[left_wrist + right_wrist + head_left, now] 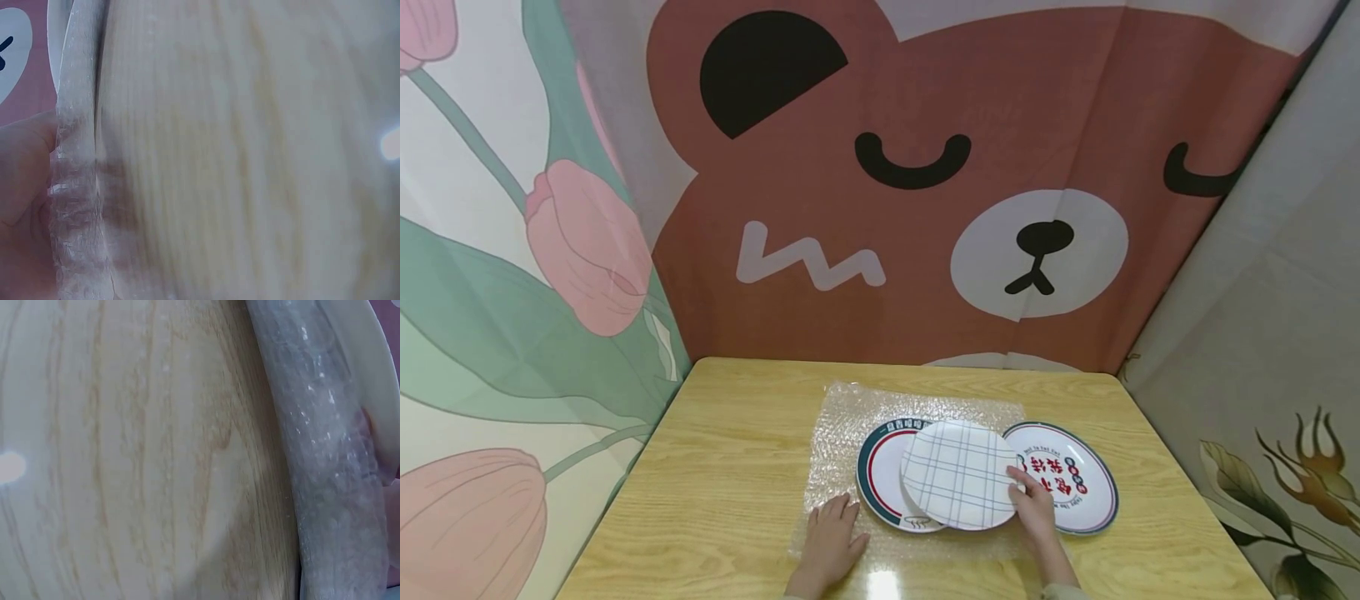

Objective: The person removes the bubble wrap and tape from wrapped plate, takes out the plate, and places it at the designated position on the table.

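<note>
My right hand [1036, 510] grips the right edge of a round white plate with a blue checked pattern [958, 475]. That plate overlaps a white plate with a dark green rim and a red ring [880, 487], hiding its right part. To the right lies a white plate with red characters and a blue rim [1093, 483], partly behind the right hand. With fingers extended, my left hand [829, 542] rests at the lower left of a bubble wrap sheet [842, 425]. The left wrist view shows that hand beside the bubble wrap edge [76, 187].
The sheet lies under the plates on a wooden table [737, 467]. A curtain with a bear print [820, 183] hangs behind the far table edge. Flowered cloths hang at the left [475, 333] and right [1247, 350] sides.
</note>
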The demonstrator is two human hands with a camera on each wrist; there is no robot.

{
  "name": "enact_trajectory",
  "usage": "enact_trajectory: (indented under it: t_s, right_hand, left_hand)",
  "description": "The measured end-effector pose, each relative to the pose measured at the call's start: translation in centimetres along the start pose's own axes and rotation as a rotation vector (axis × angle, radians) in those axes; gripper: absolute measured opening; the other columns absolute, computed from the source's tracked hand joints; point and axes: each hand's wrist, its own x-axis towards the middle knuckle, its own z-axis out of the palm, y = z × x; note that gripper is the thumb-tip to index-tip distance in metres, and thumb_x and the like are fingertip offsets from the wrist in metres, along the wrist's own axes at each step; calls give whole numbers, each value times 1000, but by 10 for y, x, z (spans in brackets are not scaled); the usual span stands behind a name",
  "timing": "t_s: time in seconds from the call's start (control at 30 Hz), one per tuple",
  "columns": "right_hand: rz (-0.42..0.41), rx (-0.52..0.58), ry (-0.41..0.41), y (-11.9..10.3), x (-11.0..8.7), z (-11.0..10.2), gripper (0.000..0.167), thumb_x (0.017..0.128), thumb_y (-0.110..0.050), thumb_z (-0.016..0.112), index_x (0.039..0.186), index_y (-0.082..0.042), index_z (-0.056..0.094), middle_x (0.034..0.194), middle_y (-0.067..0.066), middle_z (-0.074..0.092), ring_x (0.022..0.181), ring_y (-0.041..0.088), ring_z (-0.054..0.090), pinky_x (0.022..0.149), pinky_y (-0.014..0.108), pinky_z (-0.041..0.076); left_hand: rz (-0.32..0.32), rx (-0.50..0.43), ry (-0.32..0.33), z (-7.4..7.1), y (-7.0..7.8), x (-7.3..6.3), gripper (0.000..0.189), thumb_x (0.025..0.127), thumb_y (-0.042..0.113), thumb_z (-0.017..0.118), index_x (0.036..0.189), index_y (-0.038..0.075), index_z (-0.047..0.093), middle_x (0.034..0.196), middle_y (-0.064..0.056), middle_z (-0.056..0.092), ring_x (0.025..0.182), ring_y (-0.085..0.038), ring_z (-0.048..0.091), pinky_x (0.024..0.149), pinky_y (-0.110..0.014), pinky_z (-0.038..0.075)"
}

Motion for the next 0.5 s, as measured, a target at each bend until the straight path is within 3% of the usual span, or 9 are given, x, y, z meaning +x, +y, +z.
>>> enact_trajectory:
  t_s: [0.2,0.5]
  right_hand:
    - [136,-139,30,-12,-1,1,39,86,3,43,124,15,41,132,28,37,123,28,31,75,3,35]
    - [171,-97,18,-14,0,-4,43,85,4,41,126,16,36,135,29,30,127,32,24,76,1,34]
  left_hand:
    - [-2,7,0,2,-1,0,44,77,29,63,110,0,58,116,-18,51,110,-34,43,88,-57,32]
    - [-6,8,-10,4,-2,1,44,78,30,63,110,0,58,116,-17,51,110,-33,43,88,-57,32]
